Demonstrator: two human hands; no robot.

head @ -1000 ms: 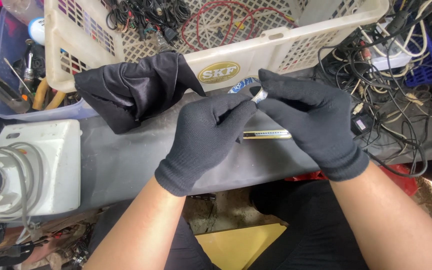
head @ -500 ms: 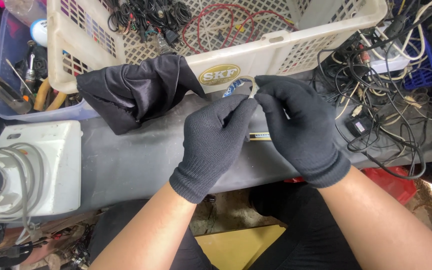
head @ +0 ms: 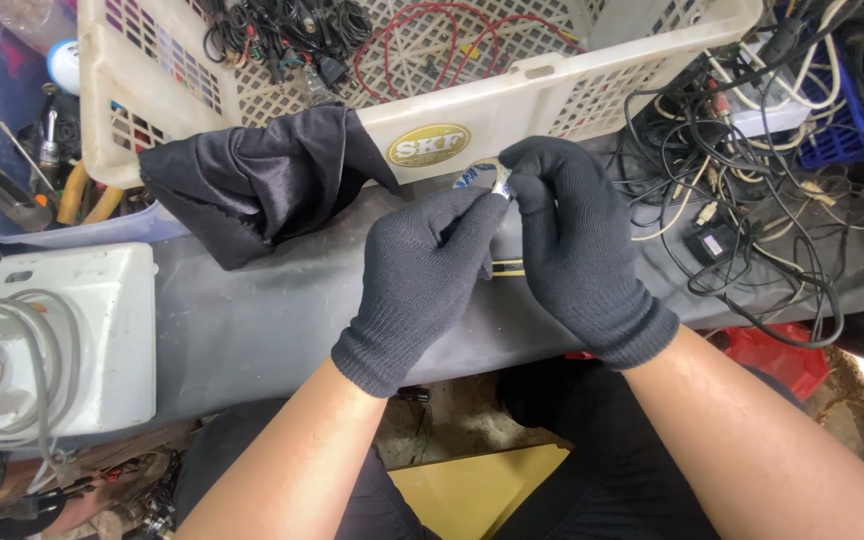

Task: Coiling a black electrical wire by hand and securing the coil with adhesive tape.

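Fingertips of both knit-gloved hands pinch a small shiny metal piece (head: 500,183) with a blue-and-white wrapper, held just above the grey counter (head: 252,320). The left hand (head: 420,275) closes its grip on it from below, the right hand (head: 577,245) from above. Behind them sits a cream perforated plastic basket (head: 572,85) of coiled cables; a crumpled glossy black cloth (head: 252,180) drapes over its front wall. A thin dark-and-yellow strip (head: 508,267) lies under the hands. Compared with 0.5 s earlier, the hands sit slightly closer together, the piece unchanged in place.
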